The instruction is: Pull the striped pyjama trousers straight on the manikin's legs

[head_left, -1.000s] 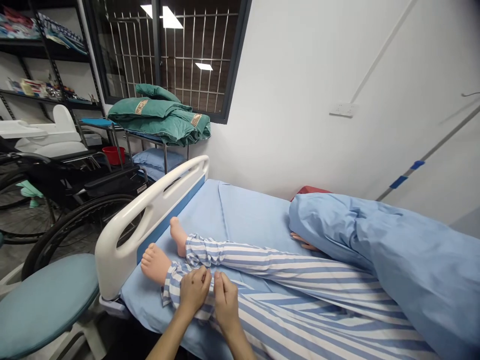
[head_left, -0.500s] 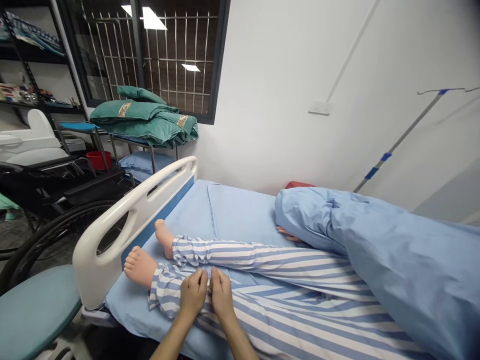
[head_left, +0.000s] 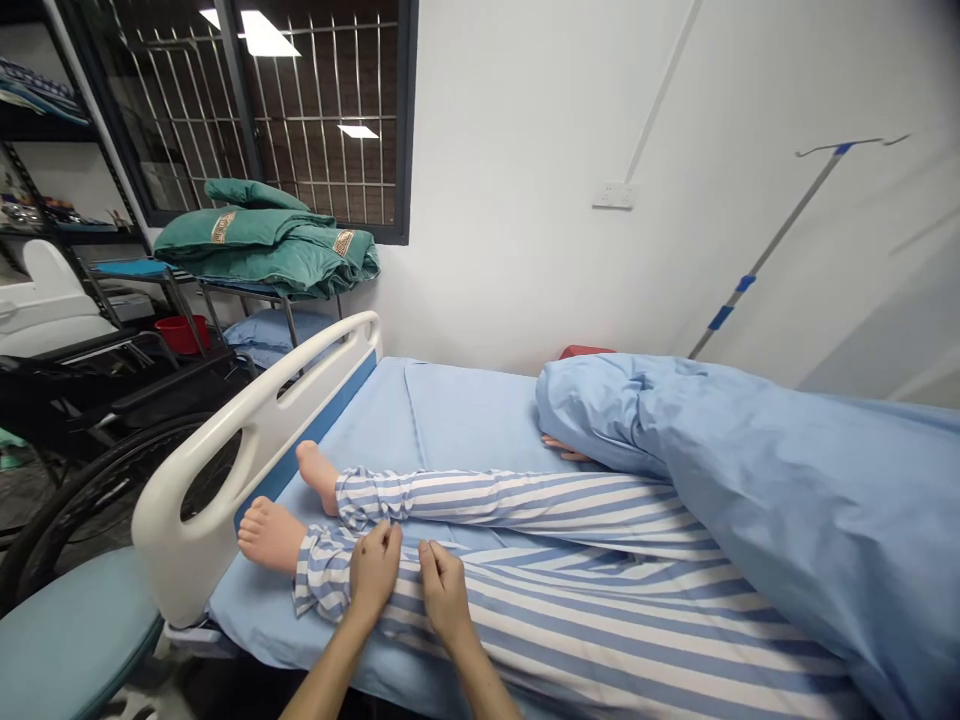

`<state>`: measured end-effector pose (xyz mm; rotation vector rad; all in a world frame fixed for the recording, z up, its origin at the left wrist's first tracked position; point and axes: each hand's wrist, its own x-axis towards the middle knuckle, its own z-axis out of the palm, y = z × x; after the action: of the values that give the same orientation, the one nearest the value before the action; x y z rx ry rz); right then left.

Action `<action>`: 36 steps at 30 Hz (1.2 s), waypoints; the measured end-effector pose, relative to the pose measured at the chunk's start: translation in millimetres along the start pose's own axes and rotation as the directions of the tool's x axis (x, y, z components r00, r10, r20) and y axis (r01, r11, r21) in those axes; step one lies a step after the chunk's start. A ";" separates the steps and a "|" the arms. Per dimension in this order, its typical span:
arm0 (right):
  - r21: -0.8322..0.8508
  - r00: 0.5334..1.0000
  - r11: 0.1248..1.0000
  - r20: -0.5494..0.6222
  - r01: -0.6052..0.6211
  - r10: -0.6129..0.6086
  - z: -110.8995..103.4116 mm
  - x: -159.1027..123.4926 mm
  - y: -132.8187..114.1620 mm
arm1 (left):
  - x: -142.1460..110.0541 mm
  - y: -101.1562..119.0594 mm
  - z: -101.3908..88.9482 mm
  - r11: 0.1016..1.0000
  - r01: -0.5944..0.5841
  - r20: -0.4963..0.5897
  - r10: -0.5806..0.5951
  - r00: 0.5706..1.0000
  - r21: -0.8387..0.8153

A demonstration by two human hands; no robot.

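Moved: the left grip (head_left: 373, 572) had drawn away from the right grip (head_left: 446, 592), leaving a wider gap between them on the cloth, and the head camera had swung so that the room sat further left in view.

Grip state: the fingers of both hands lay on the cloth, but I could not tell whether either hand pinched it or only rested there.

Near trouser leg (head_left: 330, 585): blue-and-white striped, it lay under both hands along the foot end of the bed, its gathered cuff just beside the bare manikin foot (head_left: 270, 535).

Handling: the cloth looked light, soft and limp, likely to bunch and drag over the sheet, while the manikin leg inside was probably heavier and stiffer. The gathered cuff or a fold at the shin seemed the surest hold.

Bed: a blue sheet (head_left: 259, 625) covered the mattress, and a white plastic footboard (head_left: 169, 560) closed its end.

Far leg: a second striped trouser leg (head_left: 517, 500) lay alongside, with its foot (head_left: 317, 475) bare.

Upper bed: a bundled blue quilt (head_left: 750, 470) covered the rest, a manikin hand (head_left: 562, 450) showing at its edge.

Beyond: a wheelchair (head_left: 82, 400) stood past the footboard, and folded green blankets (head_left: 255, 240) sat on a metal rack.
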<state>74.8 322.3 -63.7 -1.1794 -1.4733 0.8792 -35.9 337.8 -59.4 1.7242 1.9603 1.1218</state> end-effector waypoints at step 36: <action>-0.112 0.950 0.988 -0.305 -0.103 0.065 -191.8 -38.9 4.4 | -74.8 118.1 101.3 0.929 -0.361 0.210 0.370 0.905 -0.082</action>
<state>263.0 276.5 -35.1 -1.4118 -1.2513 0.6352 132.7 300.7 -61.0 2.1516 1.5092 1.0157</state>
